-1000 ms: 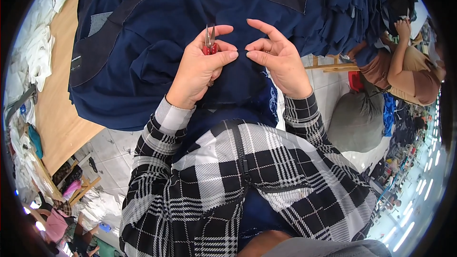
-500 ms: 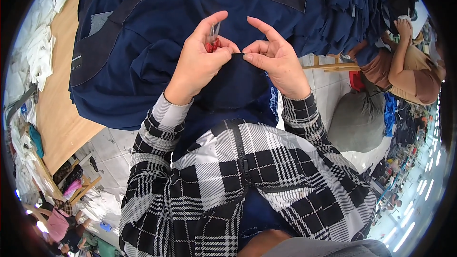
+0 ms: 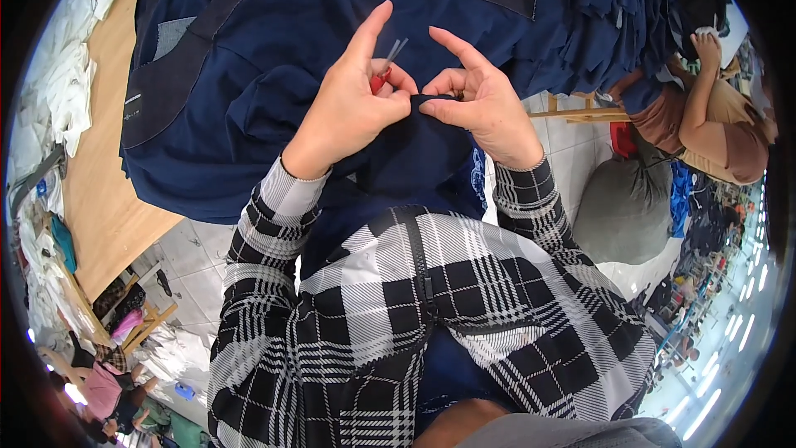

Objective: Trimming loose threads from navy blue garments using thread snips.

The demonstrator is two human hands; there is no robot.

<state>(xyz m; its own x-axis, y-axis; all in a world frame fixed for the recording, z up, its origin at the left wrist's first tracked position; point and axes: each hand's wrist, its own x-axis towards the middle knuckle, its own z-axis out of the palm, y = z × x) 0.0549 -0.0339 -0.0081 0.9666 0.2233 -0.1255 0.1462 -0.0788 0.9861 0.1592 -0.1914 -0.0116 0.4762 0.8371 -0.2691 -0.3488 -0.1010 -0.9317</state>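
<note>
Both my hands pinch the edge of a dark navy garment [image 3: 414, 153], which hangs down between them toward my lap. My left hand [image 3: 352, 104] grips the edge between thumb and a finger, its index finger raised. Tucked in that same hand is a small pair of thread snips [image 3: 381, 79] with red on it and thin metal blades pointing up. My right hand [image 3: 481, 108] pinches the cloth close beside it, thumb on the near side and index finger lifted off. Beyond the hands, a large navy garment with darker panels [image 3: 274, 50] lies spread out.
A thick pile of navy garments [image 3: 593, 25] is at the far right. Bare wooden tabletop [image 3: 108, 199] shows at left beside white cloth [image 3: 70, 99]. A grey stuffed sack [image 3: 622, 211] stands on the floor at right, near another person's arm [image 3: 701, 116]. More people are at lower left.
My left hand has tipped slightly, with its index finger higher and the snips' blades now leaning right. More of the cloth's edge is gathered up between my fingertips.
</note>
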